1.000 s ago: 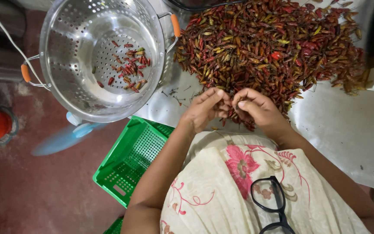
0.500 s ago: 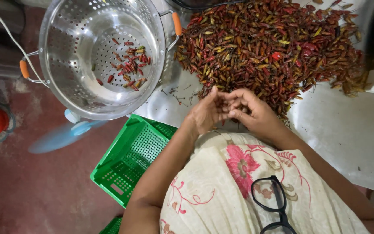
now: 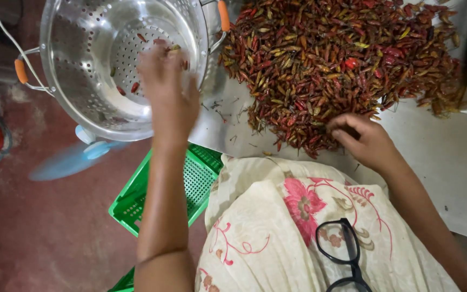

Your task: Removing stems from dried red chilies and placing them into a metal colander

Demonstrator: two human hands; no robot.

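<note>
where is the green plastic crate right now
In the head view, the green perforated plastic crate sits on the reddish floor at lower left, below the steel colander and beside the person's left forearm.

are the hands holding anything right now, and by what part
Cannot be told. The left hand is blurred over the colander. The right hand rests curled at the edge of the chilli pile, fingertips hidden.

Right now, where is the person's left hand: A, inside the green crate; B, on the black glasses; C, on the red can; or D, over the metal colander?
D: the left hand is stretched out over the metal colander, while the right hand rests at the chili pile.
</note>
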